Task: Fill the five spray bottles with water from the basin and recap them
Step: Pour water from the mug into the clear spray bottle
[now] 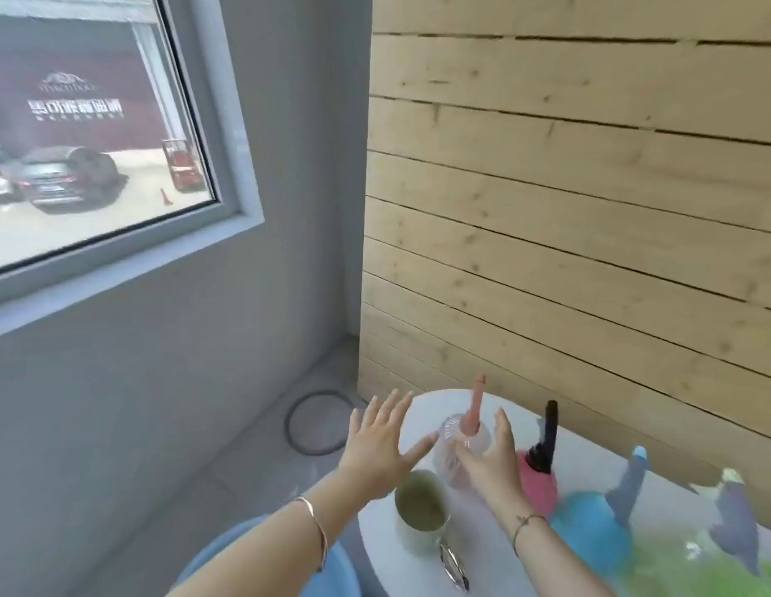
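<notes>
A: Which bottle is being handled?
B: The clear spray bottle [450,452] with the pale pink trigger head, upright at the far left of the white round table [401,553]. The right hand [489,461] rests against its right side, fingers extended rather than closed around it.

A: And the left hand [381,445]?
B: Spread wide, palm down, just left of the bottle and touching nothing.

A: Where are the other bottles?
B: To the right in a row: a pink bottle [541,489] with a black head, a blue bottle [590,527], then a green bottle [694,570], blurred.

A: What lies nearer the viewer?
B: A white mug [420,512] of greenish liquid, with a metal object [454,566] beside it. Behind the table stands a wooden plank wall [590,209]; a window [86,135] is at left.
</notes>
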Motion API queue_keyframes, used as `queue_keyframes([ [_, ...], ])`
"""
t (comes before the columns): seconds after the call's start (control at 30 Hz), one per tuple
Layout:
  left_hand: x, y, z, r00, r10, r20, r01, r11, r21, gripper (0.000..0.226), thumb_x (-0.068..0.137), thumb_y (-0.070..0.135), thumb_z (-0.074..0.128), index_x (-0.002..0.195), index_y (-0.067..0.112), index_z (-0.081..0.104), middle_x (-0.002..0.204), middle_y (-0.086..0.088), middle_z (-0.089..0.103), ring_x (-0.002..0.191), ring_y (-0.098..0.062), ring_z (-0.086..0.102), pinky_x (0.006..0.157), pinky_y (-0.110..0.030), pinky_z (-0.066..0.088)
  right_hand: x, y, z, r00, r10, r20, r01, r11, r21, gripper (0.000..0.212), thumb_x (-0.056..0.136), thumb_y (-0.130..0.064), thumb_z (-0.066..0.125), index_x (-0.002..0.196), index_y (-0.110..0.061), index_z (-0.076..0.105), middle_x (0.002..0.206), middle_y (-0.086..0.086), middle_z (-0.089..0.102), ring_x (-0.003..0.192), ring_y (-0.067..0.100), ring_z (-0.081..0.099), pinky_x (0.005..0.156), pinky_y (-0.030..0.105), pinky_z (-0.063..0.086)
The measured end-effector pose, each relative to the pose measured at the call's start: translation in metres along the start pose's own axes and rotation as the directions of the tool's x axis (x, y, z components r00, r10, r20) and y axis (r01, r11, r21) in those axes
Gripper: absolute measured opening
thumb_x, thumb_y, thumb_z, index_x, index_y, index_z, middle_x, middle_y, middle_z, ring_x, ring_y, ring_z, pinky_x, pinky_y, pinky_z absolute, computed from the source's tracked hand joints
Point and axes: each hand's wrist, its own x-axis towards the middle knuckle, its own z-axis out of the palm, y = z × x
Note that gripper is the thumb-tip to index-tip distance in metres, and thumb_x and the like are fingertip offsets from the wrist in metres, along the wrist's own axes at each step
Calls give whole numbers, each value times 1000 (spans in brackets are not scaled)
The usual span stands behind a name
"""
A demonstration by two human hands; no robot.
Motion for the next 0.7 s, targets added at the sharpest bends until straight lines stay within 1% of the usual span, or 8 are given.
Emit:
queue_keyframes([
  [0.07, 14, -5, 18, 1000, -13, -17, 11, 997, -76, 71, 98, 65, 23, 158, 30, 10, 165, 7, 14, 153, -21, 0, 123, -46, -2, 14, 20, 15, 998, -68, -6, 68, 996, 51, 61, 89, 0, 60, 140, 3, 27, 124, 16, 47, 114, 27, 49, 76, 11, 35],
  [0.13, 32, -8, 29, 1000, -6, -9, 5, 991, -132, 66, 100, 61, 20, 157, 27, 19, 163, 6, 23, 153, -22, 4, 123, -47, -1, 32, 37, 26, 991, -112, -70, 116, 992, 52, 56, 91, -3, 58, 140, 0, 31, 127, 11, 49, 116, 24, 50, 84, 10, 39],
  [0.2, 39, -6, 43, 999, 28, -32, -33, 984, -177, 65, 100, 60, 18, 155, 27, 26, 162, 4, 27, 153, -21, 6, 123, -47, -2, 46, 60, 35, 968, -196, -160, 204, 978, 39, 53, 91, -10, 59, 140, -10, 38, 130, -1, 54, 122, 20, 51, 95, 21, 40],
  [0.33, 58, -7, 58, 996, 71, -58, -82, 971, -225, 62, 101, 59, 15, 152, 29, 32, 158, 3, 35, 152, -21, 14, 123, -49, 0, 66, 80, 43, 932, -292, -215, 302, 953, 17, 24, 92, -13, 56, 116, -12, 57, 93, -7, 62, 96, 20, 59, 72, 17, 38],
  [0.43, 58, -3, 65, 993, 100, -64, -113, 960, -255, 62, 102, 56, 9, 151, 28, 36, 150, 1, 46, 150, -23, 18, 122, -49, -1, 68, 89, 44, 885, -402, -237, 400, 915, -58, 19, 92, -14, 58, 111, -14, 61, 92, -8, 63, 95, 17, 59, 74, 21, 36],
  [0.53, 44, 5, 58, 988, 120, -94, -143, 942, -302, 60, 104, 51, 9, 147, 24, 41, 139, -2, 53, 145, -21, 28, 122, -48, 3, 59, 82, 36, 853, -471, -224, 466, 881, -78, 20, 87, -17, 67, 107, -19, 65, 93, -11, 67, 96, 11, 60, 76, 18, 39],
  [0.63, 22, 9, 48, 963, 179, -202, -259, 818, -514, 76, 90, 77, 23, 139, 25, 51, 130, 8, 58, 133, -14, 44, 119, -42, 22, 46, 57, 22, 789, -552, -269, 576, 818, 12, 22, 80, -17, 75, 100, -17, 67, 90, -9, 69, 91, 4, 60, 78, 4, 37],
  [0.7, 3, 11, 39, 955, 172, -243, -290, 723, -627, 86, 78, 81, 48, 147, 31, 40, 142, 13, 49, 130, -3, 46, 106, -21, 34, 29, 35, 8, 747, -578, -329, 637, 763, 107, 21, 76, -20, 79, 92, -16, 66, 83, -11, 67, 83, -6, 59, 77, 3, 38],
])
